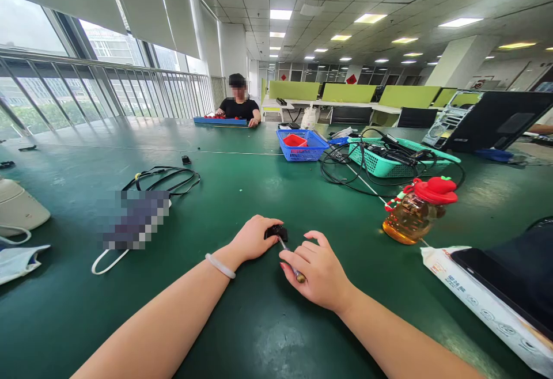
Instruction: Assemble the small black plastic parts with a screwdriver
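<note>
My left hand point(254, 237), with a pale bangle at its wrist, is closed around a small black part point(281, 232) on the green table point(207, 321). Its thumb and fingers press the part from the left. In my right hand point(317, 269) is a thin screwdriver point(285, 246), gripped between thumb and fingers. The metal shaft points up and left, its tip touching or very near the black part. A brass-coloured end of the handle shows below the fingers. What kind of part it is, I cannot make out.
To the right stand a red-lidded bottle point(410, 218) and a phone point(501, 287) on a wipes pack point(479, 304). Beyond are a blue basket point(302, 153) and a green basket point(375, 167) of cables. Leftward lies a black cord point(173, 180). A person point(239, 108) sits across.
</note>
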Available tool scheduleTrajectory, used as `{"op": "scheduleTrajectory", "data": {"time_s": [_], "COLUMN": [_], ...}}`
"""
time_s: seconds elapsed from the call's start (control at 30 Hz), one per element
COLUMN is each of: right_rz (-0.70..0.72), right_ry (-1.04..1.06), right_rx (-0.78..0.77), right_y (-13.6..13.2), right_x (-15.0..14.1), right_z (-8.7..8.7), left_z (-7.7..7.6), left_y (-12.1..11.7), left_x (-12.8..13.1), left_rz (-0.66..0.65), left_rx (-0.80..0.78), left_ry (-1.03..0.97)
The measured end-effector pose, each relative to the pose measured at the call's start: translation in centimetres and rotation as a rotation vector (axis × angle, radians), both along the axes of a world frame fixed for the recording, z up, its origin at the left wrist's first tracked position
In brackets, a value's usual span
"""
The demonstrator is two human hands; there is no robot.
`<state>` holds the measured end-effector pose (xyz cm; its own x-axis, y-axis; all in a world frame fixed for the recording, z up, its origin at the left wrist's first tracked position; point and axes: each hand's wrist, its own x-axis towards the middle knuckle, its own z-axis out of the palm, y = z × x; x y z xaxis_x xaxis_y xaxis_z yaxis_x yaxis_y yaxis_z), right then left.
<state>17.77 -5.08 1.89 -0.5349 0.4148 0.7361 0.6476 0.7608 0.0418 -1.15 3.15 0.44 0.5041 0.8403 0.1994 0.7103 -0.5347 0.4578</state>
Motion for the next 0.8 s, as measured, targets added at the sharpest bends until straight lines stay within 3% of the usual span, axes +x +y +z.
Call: {"op": "scheduleTrajectory", "data": {"time_s": [0.8], "right_rz": [0.051], "right_ry": [-0.143], "right_rx": [-0.091], "right_y": [0.1], "right_x": [-0.2], "right_z": [-1.2], "left_z": [0.3], "left_y": [-0.1], "left_x": [0.2], "left_rz": [0.004], "left_rx": [-0.01], "left_ry": [-0.016]}}
